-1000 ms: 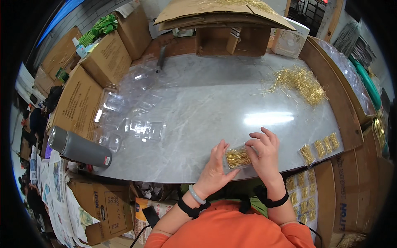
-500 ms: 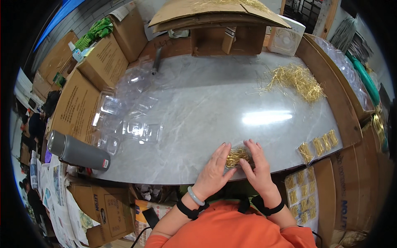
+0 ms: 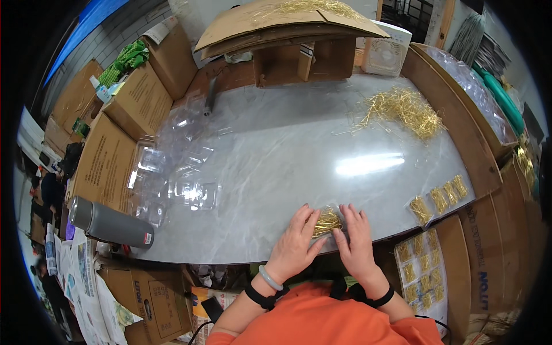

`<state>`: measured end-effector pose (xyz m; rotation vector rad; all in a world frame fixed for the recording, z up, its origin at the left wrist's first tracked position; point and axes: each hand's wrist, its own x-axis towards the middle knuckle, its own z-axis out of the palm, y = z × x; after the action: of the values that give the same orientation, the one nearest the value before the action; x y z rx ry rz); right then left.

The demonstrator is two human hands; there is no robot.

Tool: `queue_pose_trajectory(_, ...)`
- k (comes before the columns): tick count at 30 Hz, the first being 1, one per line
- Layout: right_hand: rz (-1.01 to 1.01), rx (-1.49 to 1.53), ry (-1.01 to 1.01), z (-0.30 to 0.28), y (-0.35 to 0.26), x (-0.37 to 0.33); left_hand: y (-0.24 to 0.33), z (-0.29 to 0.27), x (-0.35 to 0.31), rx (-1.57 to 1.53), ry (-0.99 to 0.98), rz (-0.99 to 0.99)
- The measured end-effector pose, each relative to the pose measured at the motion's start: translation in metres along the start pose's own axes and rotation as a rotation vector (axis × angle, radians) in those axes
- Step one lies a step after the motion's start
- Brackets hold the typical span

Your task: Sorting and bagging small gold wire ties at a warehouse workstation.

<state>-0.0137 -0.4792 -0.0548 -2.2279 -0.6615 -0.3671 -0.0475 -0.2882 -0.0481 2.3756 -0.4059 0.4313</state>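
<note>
A small bundle of gold wire pins (image 3: 326, 222) lies near the front edge of the grey marbled table, seemingly in a clear plastic case. My left hand (image 3: 294, 241) flanks it on the left, fingers stretched forward and thumb apart, fingertips against its side. On the other side, my right hand (image 3: 356, 240) is open too, its thumb by the bundle's right end and its fingers pointing away from me. How firmly the palms press on the bundle cannot be made out. To the right, several filled clear cases of gold pins (image 3: 440, 198) stand in a row by the table edge.
A loose heap of gold pins (image 3: 408, 112) lies at the far right. Empty clear plastic cases (image 3: 195, 190) spread over the left side, near a grey bottle (image 3: 112, 223). Cardboard boxes (image 3: 106, 164) border the table; a white fan (image 3: 386, 50) stands at the back.
The view has shifted slightly. My hands stay around the gold bundle; the right hand's fingers are straighter and a little more of the bundle shows.
</note>
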Motion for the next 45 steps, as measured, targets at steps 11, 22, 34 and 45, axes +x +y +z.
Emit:
queue_pose_trajectory(11, 0.100, 0.068, -0.162, -0.002, 0.005, 0.024, 0.001, 0.004, 0.000, 0.088, -0.006, -0.005)
queue_pose_trajectory(22, -0.109, -0.094, -0.173, 0.003, -0.012, 0.016, -0.003, 0.006, -0.004, 0.095, -0.015, -0.046)
queue_pose_trajectory(34, -0.052, -0.142, -0.076, 0.020, -0.017, 0.037, -0.010, 0.004, -0.005, -0.226, 0.058, -0.112)
queue_pose_trajectory(45, -0.044, -0.075, -0.143, 0.018, -0.011, 0.034, 0.004, -0.001, -0.024, 0.042, 0.037, -0.045)
